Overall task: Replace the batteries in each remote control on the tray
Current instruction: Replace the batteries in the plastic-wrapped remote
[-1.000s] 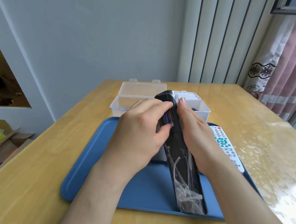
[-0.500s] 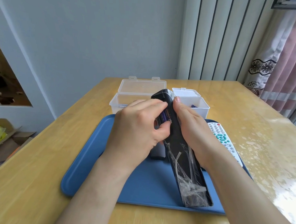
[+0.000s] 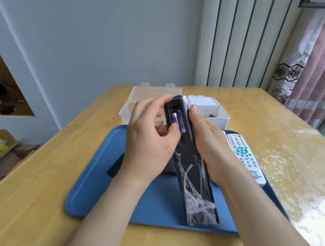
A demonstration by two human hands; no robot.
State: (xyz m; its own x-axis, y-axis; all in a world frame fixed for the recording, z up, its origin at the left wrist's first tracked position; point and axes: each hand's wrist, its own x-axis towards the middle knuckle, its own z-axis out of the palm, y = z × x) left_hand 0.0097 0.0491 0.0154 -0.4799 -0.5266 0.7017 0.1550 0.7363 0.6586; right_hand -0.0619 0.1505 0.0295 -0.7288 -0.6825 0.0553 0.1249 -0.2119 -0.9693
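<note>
Head view, table: a pale wooden table (image 3: 46,174) fills the scene, with a glossy clear cover showing glare on its right side.
Tray: a blue tray (image 3: 96,191) lies at the near middle of the table.
Black remote: the black remote (image 3: 192,174) stands tilted on the tray with its near end resting there. Its back faces the camera, and crinkled clear film is wrapped round it.
Batteries: two purple batteries (image 3: 179,122) sit side by side in the uncovered compartment at the remote's far end.
Right hand: the right hand (image 3: 211,146) grips the black remote along its right edge.
Left hand: the left hand (image 3: 149,143) has loosely curved, blurred fingers that grip nothing. Its thumb tip touches the near end of the batteries.
White remote: a white remote (image 3: 245,156) lies face up on the right of the tray.
Dark piece: a small dark piece (image 3: 115,166) lies on the tray, partly hidden by the left wrist.
Boxes: a clear box (image 3: 156,91) and a white box (image 3: 215,111) stand with lids up just beyond the tray.
Room: a grey wall (image 3: 106,34) is at the back, with a slatted panel (image 3: 239,42) and a pink curtain (image 3: 317,65) to the right. Cardboard boxes (image 3: 2,151) sit on the floor at left.
</note>
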